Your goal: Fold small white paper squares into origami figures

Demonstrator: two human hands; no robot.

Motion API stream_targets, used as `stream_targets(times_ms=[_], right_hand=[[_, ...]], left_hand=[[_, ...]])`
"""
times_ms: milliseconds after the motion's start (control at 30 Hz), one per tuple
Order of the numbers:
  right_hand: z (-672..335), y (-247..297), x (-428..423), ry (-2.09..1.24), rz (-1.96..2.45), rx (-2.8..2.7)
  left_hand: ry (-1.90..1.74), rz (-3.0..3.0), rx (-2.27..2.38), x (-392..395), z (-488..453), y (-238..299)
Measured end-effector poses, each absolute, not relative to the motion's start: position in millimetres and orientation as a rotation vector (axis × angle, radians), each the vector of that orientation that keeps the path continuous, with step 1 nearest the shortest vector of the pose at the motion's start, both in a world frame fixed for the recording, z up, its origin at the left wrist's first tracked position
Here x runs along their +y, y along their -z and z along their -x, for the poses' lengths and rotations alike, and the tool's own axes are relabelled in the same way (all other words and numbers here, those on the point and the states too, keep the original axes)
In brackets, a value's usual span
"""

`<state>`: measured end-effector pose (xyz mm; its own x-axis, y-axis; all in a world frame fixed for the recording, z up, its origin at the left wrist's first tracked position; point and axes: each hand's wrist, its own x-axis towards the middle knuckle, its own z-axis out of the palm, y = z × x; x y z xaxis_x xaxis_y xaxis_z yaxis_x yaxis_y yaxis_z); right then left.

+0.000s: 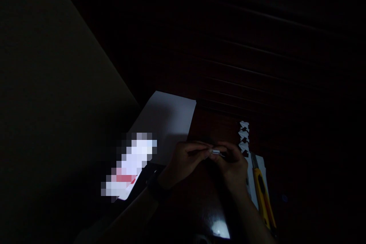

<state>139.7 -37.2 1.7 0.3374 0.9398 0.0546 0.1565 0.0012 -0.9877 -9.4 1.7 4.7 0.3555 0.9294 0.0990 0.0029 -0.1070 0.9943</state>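
A small white folded piece of paper (216,152) is pinched between the fingertips of both hands, above a dark glossy surface. My left hand (184,160) grips it from the left, fingers closed. From the other side my right hand (233,166) holds it too, its thumb and fingers pressed together. A dark band (158,188) circles my left wrist. Close to the right hand lies a column of folded white paper pieces (244,136). The scene is very dark, so fine folds in the held piece cannot be made out.
A yellow utility knife (260,190) lies on white paper (263,166) beside my right forearm, blade pointing away. At left, a large white sheet (174,112) lies near a bright pixelated screen (134,162). A pale wall-like surface (51,68) rises farther left.
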Motion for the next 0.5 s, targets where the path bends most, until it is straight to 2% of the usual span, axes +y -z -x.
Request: stream_targets(times_ms=[500], right_hand=[[-145.4, -0.6, -34.7, -0.941, 1.483, -1.093]], left_hand=[[-1.013, -1.528, 0.821, -0.9, 9.2, -4.7]])
